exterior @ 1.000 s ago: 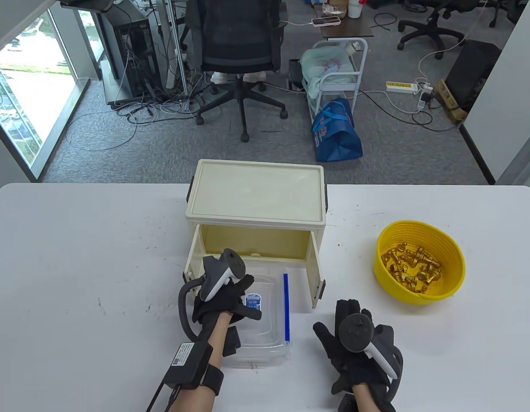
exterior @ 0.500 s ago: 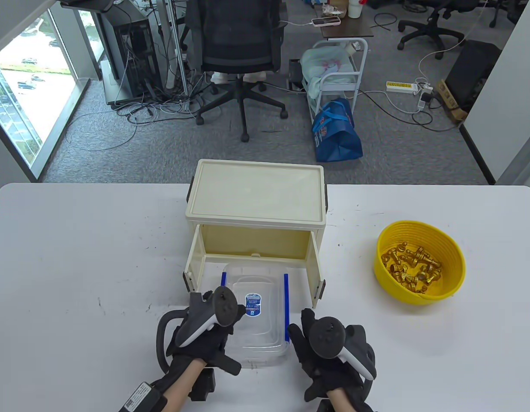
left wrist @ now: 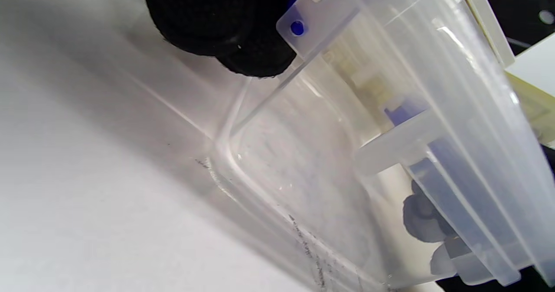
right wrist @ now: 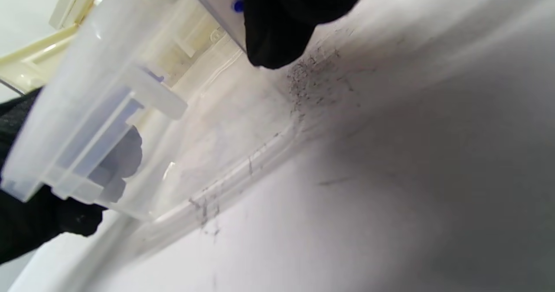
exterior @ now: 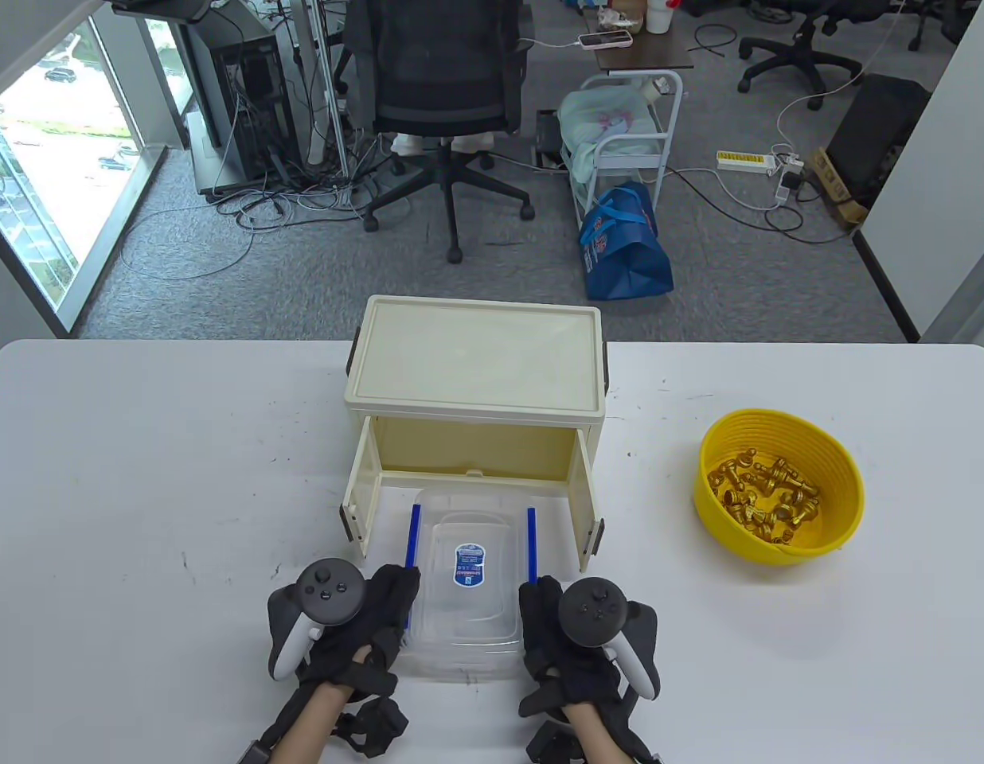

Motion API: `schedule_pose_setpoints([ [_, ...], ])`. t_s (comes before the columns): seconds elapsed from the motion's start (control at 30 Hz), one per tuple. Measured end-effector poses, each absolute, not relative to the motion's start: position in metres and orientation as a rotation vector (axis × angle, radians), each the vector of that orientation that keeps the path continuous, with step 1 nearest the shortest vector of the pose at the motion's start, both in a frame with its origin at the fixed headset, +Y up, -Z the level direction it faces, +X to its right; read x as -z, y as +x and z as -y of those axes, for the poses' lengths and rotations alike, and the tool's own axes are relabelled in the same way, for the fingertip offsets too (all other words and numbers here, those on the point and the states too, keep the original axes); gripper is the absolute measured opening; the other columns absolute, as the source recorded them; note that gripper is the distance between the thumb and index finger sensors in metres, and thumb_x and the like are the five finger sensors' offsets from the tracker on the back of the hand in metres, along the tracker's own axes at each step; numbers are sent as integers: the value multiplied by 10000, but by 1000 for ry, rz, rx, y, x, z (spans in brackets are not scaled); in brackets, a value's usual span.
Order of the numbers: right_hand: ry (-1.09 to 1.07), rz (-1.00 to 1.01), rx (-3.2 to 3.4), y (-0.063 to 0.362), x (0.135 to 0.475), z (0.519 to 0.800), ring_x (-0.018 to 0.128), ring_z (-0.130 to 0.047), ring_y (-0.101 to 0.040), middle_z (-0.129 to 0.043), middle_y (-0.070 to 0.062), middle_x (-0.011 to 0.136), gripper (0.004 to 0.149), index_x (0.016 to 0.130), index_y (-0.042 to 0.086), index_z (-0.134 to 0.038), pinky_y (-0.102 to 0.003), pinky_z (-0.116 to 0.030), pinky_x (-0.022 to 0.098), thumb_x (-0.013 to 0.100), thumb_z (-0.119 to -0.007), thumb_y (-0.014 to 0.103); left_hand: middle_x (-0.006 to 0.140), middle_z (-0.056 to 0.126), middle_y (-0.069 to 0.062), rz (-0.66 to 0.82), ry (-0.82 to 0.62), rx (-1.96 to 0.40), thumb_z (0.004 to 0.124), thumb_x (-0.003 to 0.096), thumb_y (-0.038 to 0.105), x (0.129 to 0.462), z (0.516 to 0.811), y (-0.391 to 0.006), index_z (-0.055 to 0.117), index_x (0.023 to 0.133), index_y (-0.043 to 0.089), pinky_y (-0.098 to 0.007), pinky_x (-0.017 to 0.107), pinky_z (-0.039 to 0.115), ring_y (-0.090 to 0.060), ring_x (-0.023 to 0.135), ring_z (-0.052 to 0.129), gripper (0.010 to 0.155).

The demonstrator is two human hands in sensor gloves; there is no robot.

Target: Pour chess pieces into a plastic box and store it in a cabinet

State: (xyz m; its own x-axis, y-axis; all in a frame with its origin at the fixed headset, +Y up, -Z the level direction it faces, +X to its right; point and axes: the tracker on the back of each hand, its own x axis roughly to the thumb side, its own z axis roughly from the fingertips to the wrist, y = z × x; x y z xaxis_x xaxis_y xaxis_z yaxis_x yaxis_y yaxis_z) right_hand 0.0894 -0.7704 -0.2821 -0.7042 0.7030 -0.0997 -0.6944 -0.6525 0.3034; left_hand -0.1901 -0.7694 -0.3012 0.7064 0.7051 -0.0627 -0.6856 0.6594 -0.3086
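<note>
Black gloves cover the left hand [exterior: 365, 637] and right hand [exterior: 575, 660]; grey-and-white trackers strapped on back, bare forearms behind.

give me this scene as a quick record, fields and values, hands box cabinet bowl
left hand: grips the box's left side
right hand: grips the box's right side
box: clear plastic, lid on, blue clips, on the table in front of the cabinet
cabinet: cream, doors open
bowl: yellow, right of the cabinet
chess pieces: gold, still in the bowl
table: white
</note>
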Motion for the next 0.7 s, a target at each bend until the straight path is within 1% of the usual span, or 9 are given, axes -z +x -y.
schedule_pose_setpoints([
  [0.1, 31, -403, -2322, 89, 282, 770, 433, -930, -230, -832, -215, 766, 567, 1002, -84, -534, -275, -782, 319, 671, -454, 369, 851, 857, -161, 51, -282, -719, 393, 746, 389, 300, 767, -187, 580, 1101, -18, -286, 414, 884, -189, 566, 964, 571],
  [0.2, 13, -377, -2354, 88, 281, 768, 418, -943, -223, -856, -207, 744, 557, 986, -84, -563, -270, -790, 308, 667, -464, 361, 826, 884, -164, 29, -261, -694, 409, 745, 368, 300, 765, -186, 615, 1083, -23, -284, 391, 897, -190, 542, 983, 556],
  [0.23, 16, -373, -2345, 88, 281, 767, 420, -943, -228, -855, -211, 744, 554, 984, -87, -563, -275, -789, 311, 668, -464, 357, 797, 916, -129, -58, -272, -686, 427, 734, 366, 302, 767, -189, 650, 1060, 0, -264, 371, 908, -161, 516, 1004, 538],
  [0.27, 12, -371, -2354, 88, 281, 768, 419, -945, -225, -859, -209, 742, 553, 983, -86, -564, -272, -791, 309, 667, -465, 357, 791, 921, -130, -24, -282, -748, 434, 739, 363, 303, 771, -192, 657, 1057, -3, -262, 365, 910, -161, 509, 1007, 534],
  [0.3, 13, -368, -2355, 88, 280, 768, 417, -948, -227, -862, -213, 739, 552, 980, -91, -568, -274, -793, 307, 667, -469, 354, 789, 925, -130, -34, -296, -759, 439, 738, 364, 303, 771, -193, 666, 1054, 2, -269, 364, 908, -167, 509, 1008, 531],
  [0.47, -8, -336, -2376, 88, 279, 766, 402, -969, -220, -895, -205, 721, 541, 961, -92, -604, -269, -805, 294, 666, -500, 350, 777, 934, -116, -45, -281, -727, 446, 735, 362, 302, 771, -193, 677, 1045, 5, -263, 352, 912, -157, 494, 1012, 526],
  [0.5, -63, -313, -2383, 91, 279, 767, 394, -980, -197, -913, -178, 708, 531, 949, -75, -628, -259, -812, 286, 659, -514, 355, 776, 935, -115, -46, -277, -730, 448, 735, 363, 302, 772, -194, 677, 1045, 8, -264, 351, 912, -155, 492, 1012, 524],
  [0.53, -32, -341, -2351, 92, 279, 767, 399, -979, -205, -908, -186, 712, 529, 951, -80, -623, -265, -810, 289, 661, -517, 350, 770, 938, -111, -50, -279, -730, 451, 733, 363, 303, 772, -195, 682, 1040, 9, -263, 346, 912, -153, 486, 1012, 523],
  [0.7, -26, -407, -2252, 101, 283, 773, 447, -985, -215, -897, -177, 762, 541, 976, -64, -608, -283, -818, 313, 659, -519, 365, 775, 944, -128, -70, -321, -771, 477, 729, 364, 306, 781, -205, 686, 1051, -13, -284, 342, 911, -175, 482, 1014, 538],
])
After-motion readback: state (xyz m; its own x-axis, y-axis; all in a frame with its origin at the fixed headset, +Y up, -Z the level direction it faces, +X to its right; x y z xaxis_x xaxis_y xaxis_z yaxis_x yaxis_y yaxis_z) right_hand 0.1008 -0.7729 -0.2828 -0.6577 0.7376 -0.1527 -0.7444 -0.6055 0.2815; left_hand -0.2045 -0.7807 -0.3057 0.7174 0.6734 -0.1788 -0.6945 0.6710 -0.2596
